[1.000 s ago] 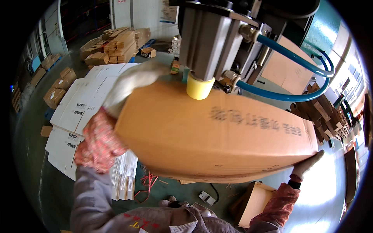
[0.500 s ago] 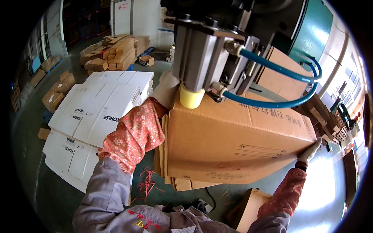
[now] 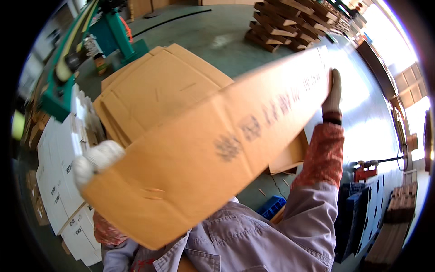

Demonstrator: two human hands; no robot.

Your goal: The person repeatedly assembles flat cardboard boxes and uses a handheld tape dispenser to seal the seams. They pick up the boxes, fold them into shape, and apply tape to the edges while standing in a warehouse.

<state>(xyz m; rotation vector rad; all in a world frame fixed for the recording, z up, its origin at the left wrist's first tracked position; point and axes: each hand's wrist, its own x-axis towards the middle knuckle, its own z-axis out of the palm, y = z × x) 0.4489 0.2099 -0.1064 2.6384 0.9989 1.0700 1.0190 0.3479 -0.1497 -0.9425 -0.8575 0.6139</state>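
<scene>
A brown cardboard carton (image 3: 195, 167) with dark print spans the space in front of my chest, its long side sloping up from lower left to upper right. My left hand (image 3: 99, 161), in a white glove, has its fingers bent over the carton's left end. At the far right end, my right hand (image 3: 334, 90), also gloved, presses against the edge with fingers pointing up. Its grip is partly hidden by the board. The carton is slightly blurred. Behind it lies a stack of flat brown cardboard (image 3: 163, 86).
At the upper left stands a green machine (image 3: 123, 41). White flat cartons (image 3: 56, 170) are piled on the left. Wooden pallets (image 3: 290, 22) are stacked at the far side. A blue crate (image 3: 272, 206) lies on the floor near me, and blue panels (image 3: 362, 217) stand at the right.
The carton has come away from under the machine's metal head and is now tilted across my body. Both hands have moved with it. The view has turned right.
</scene>
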